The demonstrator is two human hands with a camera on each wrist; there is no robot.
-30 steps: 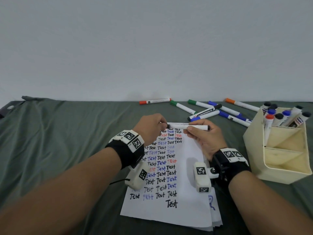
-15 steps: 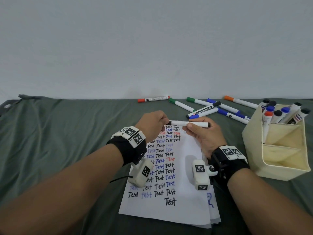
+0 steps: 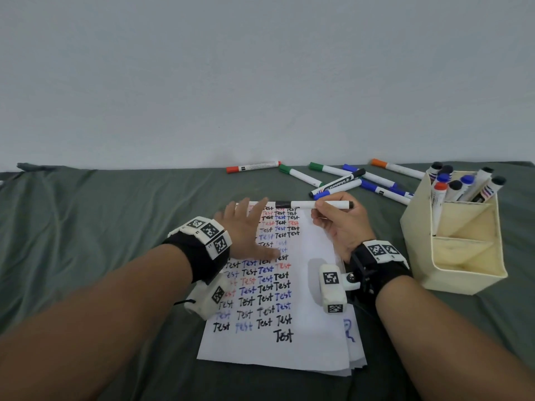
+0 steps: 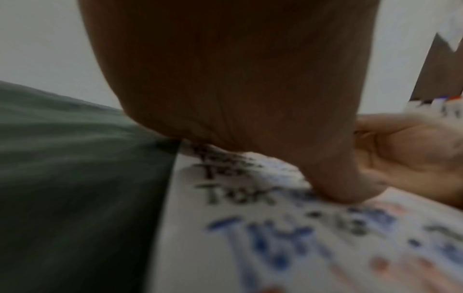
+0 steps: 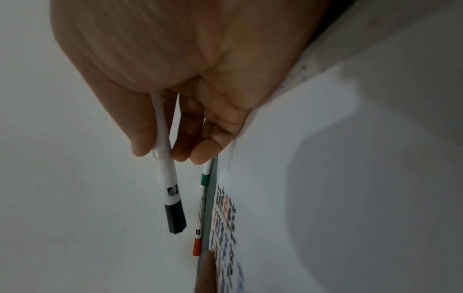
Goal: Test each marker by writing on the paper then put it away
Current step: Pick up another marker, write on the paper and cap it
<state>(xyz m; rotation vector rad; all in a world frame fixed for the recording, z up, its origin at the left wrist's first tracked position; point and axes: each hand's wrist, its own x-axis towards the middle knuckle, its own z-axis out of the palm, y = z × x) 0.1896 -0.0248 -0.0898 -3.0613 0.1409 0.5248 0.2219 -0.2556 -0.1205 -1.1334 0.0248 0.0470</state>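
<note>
My right hand (image 3: 321, 212) pinches a white marker (image 3: 307, 204) and holds it level over the top edge of the paper (image 3: 312, 337). Its black cap (image 3: 283, 204) is on and points left. In the right wrist view the thumb and fingers (image 5: 140, 146) grip the marker's barrel (image 5: 168, 174), cap end away from the palm. My left hand (image 3: 254, 227) lies flat on the written part of the sheet with fingers spread, apart from the marker. Its thumb (image 4: 338, 188) presses on the paper (image 4: 225, 257). Rows of "Test" in black, blue and red cover the sheet's left half.
A cream holder (image 3: 463, 256) stands to the right with several capped markers upright in its back compartment. Several loose markers (image 3: 335, 180) lie on the green cloth (image 3: 86, 227) behind the paper, near the wall. An orange-capped marker (image 3: 252, 167) lies furthest left.
My left hand has let go of the marker's cap end and spread flat on the paper. The right hand still holds the capped marker, shifted slightly right.
</note>
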